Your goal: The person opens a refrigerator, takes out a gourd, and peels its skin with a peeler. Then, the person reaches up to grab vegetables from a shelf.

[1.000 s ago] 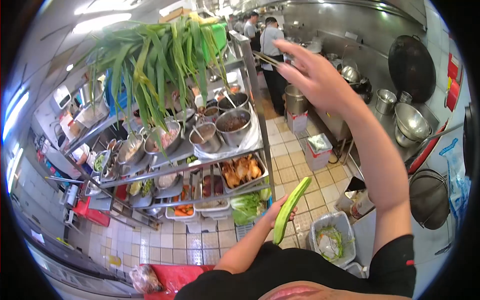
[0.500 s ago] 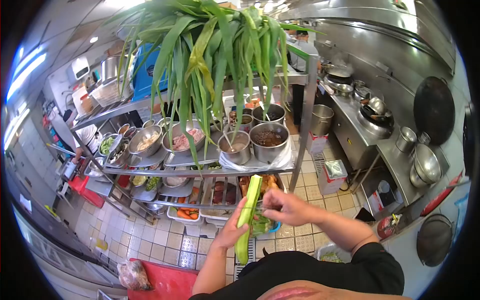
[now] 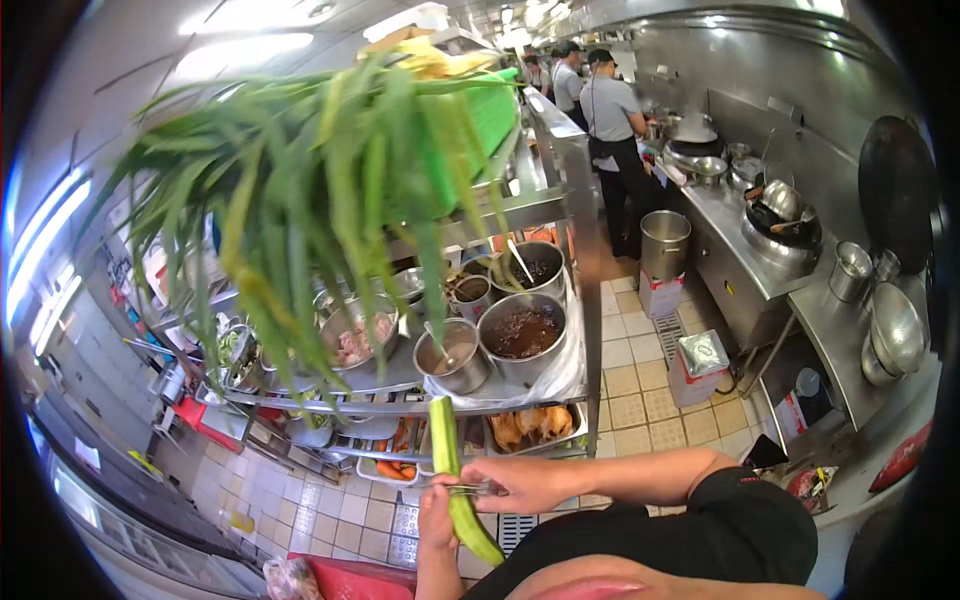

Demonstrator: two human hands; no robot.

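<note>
My left hand [image 3: 436, 515] is wrapped round the lower-middle of a long green gourd [image 3: 444, 435], which looks like a luffa or large cucumber. Its upper part is pale and smooth as if peeled, and the lower end is darker green and curved. My right hand [image 3: 520, 484] is closed on a thin metal peeler [image 3: 478, 490], which lies against the gourd's side near my left fingers. Most of the peeler is hidden by my hand.
A steel rack [image 3: 400, 402] ahead carries pots of dark sauce [image 3: 522, 335] and a bowl of raw meat [image 3: 360, 340]. Long green leaves [image 3: 300, 180] hang over it. Pans of cooked poultry [image 3: 535, 425] and carrots [image 3: 395, 469] sit below. People [image 3: 612, 130] stand at the stoves on the right.
My right hand has come down and left onto the gourd, from above and beside it. Both hands and the gourd sit lower, and the view has swung right, bringing people at the stoves into sight.
</note>
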